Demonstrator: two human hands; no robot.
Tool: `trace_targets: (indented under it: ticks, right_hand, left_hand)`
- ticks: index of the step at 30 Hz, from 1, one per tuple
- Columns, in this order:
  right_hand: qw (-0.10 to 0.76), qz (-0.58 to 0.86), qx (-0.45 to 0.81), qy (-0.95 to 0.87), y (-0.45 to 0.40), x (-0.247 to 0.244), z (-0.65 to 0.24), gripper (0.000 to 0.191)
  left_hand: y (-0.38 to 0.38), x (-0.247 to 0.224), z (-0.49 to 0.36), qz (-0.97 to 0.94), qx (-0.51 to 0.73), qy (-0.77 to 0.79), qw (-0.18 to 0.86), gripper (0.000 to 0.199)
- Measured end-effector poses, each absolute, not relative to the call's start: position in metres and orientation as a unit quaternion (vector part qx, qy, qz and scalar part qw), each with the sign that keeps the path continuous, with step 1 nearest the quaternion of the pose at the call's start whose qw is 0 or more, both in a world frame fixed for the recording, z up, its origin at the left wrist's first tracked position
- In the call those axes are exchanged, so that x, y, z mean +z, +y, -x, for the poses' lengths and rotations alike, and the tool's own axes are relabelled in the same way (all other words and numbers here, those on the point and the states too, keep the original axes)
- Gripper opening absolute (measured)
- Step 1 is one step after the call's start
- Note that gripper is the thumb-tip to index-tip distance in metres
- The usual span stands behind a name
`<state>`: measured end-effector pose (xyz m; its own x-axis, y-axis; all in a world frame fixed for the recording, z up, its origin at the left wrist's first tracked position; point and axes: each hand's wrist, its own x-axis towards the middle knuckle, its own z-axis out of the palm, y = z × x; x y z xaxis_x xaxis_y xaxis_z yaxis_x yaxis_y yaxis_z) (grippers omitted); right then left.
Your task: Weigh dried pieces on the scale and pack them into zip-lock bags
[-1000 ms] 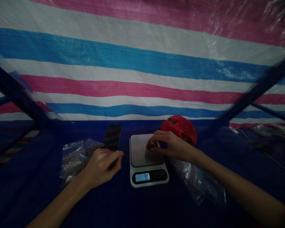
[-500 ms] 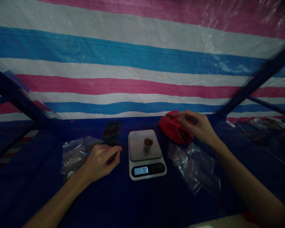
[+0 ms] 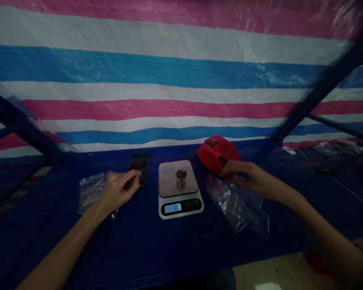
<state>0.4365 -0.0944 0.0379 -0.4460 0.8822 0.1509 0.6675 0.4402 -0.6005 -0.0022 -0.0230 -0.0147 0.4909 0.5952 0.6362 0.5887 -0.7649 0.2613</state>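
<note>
Thumb and fingers of my left hand [image 3: 121, 188] are pinched together over the small zip bags and beside the dark phone [image 3: 140, 163]. Whatever they hold, if anything, is hidden. My right hand [image 3: 251, 179] is closed at the near right edge of a crumpled red bag [image 3: 213, 152], its fingertips against the opening; brown bits show inside the bag. Between the hands stands a white digital kitchen scale [image 3: 166, 181], its display [image 3: 173, 208] reading about 10.1. A small metal cup [image 3: 180, 182] heaped with brown dried pieces sits upright on its plate.
Clear zip bags [image 3: 236, 209] lie under and in front of my right hand. More zip bags [image 3: 90, 189], some filled, lie at the left. Blue frame bars [image 3: 308, 100] flank the blue table [image 3: 157, 249]. A striped tarp [image 3: 169, 108] hangs behind. A white cable [image 3: 347, 189] runs at right.
The display has gone from about 9.9 to 10.1. My right hand has moved from above the red bag to its near right edge. My left hand has drawn back leftward, away from the scale.
</note>
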Motion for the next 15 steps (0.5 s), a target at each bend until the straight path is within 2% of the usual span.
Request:
trace_targets:
  ticks: [3, 8, 12, 15]
  right_hand:
    - [0.158, 0.452, 0.252, -0.841, -0.112, 0.028, -0.438, 0.017]
    - [0.179, 0.462, 0.164, -0.853, -0.115, -0.003, -0.431, 0.038]
    - [0.198, 0.445, 0.117, -0.866, -0.103, -0.005, -0.427, 0.010]
    - [0.251, 0.429, 0.096, -0.862, -0.094, 0.015, -0.422, 0.011]
  left_hand:
    - [-0.019, -0.016, 0.003, -0.861, 0.365, 0.353, 0.017, 0.017]
    - [-0.021, -0.017, -0.001, -0.862, 0.356, 0.358, 0.042, 0.019]
    - [-0.031, -0.006, -0.011, -0.862, 0.355, 0.357, 0.056, 0.020]
    - [-0.044, 0.020, -0.030, -0.860, 0.367, 0.333, 0.120, 0.022]
